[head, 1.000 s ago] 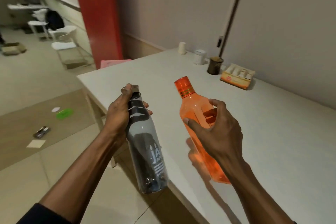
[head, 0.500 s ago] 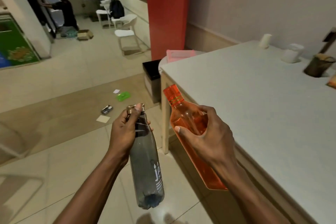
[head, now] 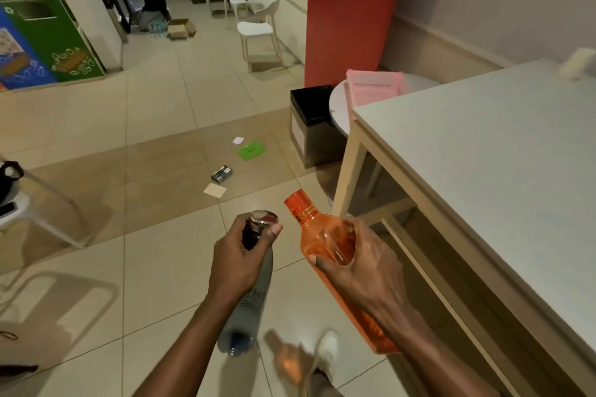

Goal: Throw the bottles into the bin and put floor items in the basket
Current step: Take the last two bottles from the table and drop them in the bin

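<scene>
You carry both bottles clear of the white-topped rectangular table (head: 483, 151), one in each hand. Your left hand (head: 237, 263) is clamped round the neck of the smoky grey translucent plastic bottle (head: 248, 316), thumb pressed by its metallic cap; the body hangs down toward the floor, a neck grip that suits a one-handed drop. Your right hand (head: 358, 271) is closed over the shoulder of the orange translucent plastic bottle (head: 322, 242), its cap tilted up and forward, its base angled back along your forearm.

Taking the table as landmark: the black square bin with a pale side panel (head: 311, 126) stands on the floor just off its far-left corner, and the pink slotted plastic basket (head: 375, 87) sits beyond that corner on a round white surface (head: 338, 106). Left of the table, on the brown floor strip, lie a green flat plastic lid (head: 251, 150), a small white paper scrap (head: 238, 140), a dark foil packet (head: 222, 173) and a beige card square (head: 215, 190), well apart from both hands.

Compared with half a second ago, the view has swung further left: the table fills less of the frame, bin and basket show more fully, and the hands sit lower. The grips are unchanged.
</scene>
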